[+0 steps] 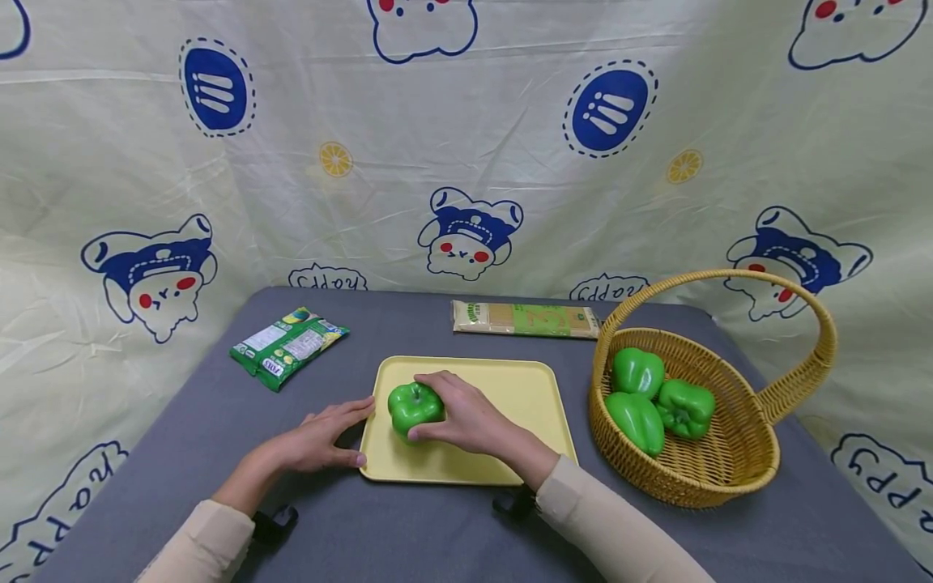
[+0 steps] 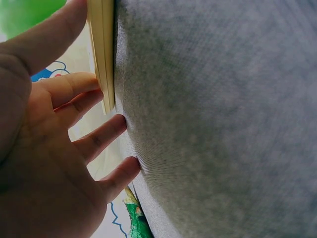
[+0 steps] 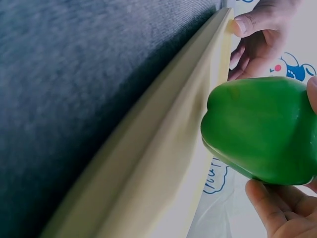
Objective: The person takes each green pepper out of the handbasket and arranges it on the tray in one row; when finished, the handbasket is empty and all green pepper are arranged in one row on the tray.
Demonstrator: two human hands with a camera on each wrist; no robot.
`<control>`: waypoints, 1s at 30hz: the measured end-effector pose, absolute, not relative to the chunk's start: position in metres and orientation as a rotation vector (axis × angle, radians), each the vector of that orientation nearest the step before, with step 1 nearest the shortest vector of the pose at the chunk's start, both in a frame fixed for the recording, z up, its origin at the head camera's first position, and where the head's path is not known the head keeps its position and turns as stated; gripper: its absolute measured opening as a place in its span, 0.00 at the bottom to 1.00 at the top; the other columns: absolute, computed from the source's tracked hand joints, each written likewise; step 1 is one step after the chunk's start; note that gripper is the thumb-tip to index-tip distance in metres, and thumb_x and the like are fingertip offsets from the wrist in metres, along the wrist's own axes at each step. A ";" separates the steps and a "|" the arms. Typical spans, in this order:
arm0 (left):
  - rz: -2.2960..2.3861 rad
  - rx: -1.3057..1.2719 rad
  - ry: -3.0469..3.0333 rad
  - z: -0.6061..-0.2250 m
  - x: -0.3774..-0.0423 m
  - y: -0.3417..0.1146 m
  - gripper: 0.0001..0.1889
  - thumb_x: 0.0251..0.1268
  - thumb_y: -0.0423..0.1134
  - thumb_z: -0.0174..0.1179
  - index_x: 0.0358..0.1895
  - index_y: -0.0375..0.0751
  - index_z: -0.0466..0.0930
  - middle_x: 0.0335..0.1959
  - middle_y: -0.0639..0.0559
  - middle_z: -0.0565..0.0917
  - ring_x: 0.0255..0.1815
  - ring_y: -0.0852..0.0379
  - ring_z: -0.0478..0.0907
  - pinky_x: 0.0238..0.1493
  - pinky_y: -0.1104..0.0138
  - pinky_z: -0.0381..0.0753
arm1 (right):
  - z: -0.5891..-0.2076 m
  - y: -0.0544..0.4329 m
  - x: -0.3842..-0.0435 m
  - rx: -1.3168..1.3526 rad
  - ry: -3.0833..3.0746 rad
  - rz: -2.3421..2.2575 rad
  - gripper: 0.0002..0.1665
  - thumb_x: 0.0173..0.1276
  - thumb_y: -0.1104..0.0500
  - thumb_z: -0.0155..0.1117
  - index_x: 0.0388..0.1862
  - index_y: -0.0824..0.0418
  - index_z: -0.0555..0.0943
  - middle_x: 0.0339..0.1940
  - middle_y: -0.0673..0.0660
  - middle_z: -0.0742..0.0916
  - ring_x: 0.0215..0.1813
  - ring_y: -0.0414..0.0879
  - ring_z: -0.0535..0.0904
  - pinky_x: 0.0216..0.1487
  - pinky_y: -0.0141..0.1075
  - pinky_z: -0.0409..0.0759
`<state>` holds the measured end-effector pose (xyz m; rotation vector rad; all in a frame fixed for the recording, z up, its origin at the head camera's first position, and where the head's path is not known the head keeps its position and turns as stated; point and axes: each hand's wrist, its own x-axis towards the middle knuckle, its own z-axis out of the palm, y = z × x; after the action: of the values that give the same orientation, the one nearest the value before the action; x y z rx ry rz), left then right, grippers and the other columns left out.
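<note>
My right hand (image 1: 470,414) holds a green bell pepper (image 1: 412,410) between thumb and fingers, over the left part of a pale yellow tray (image 1: 510,405). In the right wrist view the pepper (image 3: 260,131) hangs close over the tray surface, its lobed end toward the tray. Along the tray's left edge rests my left hand (image 1: 321,439), its fingers extended and spread. The left wrist view has its thumb and some fingertips at the tray rim (image 2: 101,54), while other fingertips touch the grey cloth.
To the right stands a wicker basket (image 1: 641,476) with a tall handle, holding three green bell peppers (image 1: 636,421). A green snack packet (image 1: 290,346) lies at the back left. Behind the tray lies a long flat package (image 1: 525,319) with a green label. A printed curtain (image 1: 466,121) hangs behind the table.
</note>
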<state>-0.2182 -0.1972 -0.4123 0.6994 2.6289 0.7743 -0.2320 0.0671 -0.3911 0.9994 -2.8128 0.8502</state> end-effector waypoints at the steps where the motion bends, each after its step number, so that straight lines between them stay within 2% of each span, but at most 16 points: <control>1: 0.774 0.701 2.629 -0.412 -0.218 -0.197 0.42 0.57 0.52 0.64 0.72 0.40 0.57 0.75 0.44 0.56 0.73 0.36 0.52 0.61 0.31 0.48 | -0.391 0.066 -0.232 1.001 -2.814 0.847 0.46 0.52 0.38 0.71 0.66 0.57 0.68 0.57 0.54 0.79 0.54 0.43 0.75 0.53 0.40 0.75; 15: 0.765 0.743 2.649 -0.414 -0.218 -0.198 0.42 0.58 0.53 0.63 0.72 0.42 0.57 0.75 0.45 0.57 0.73 0.35 0.53 0.60 0.30 0.49 | -0.392 0.052 -0.231 1.058 -2.815 0.815 0.46 0.53 0.38 0.71 0.66 0.58 0.69 0.57 0.55 0.79 0.55 0.44 0.75 0.53 0.39 0.75; 30: 0.801 0.779 2.643 -0.413 -0.216 -0.198 0.40 0.58 0.53 0.63 0.70 0.39 0.61 0.73 0.42 0.59 0.71 0.36 0.57 0.60 0.34 0.54 | -0.392 0.051 -0.224 1.156 -2.833 0.782 0.44 0.56 0.45 0.71 0.69 0.58 0.66 0.60 0.55 0.77 0.57 0.44 0.75 0.57 0.39 0.75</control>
<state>-0.2157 -0.1978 -0.4132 0.7787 2.6434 0.8007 -0.2236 0.0510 -0.3916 1.1555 -2.8332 0.7818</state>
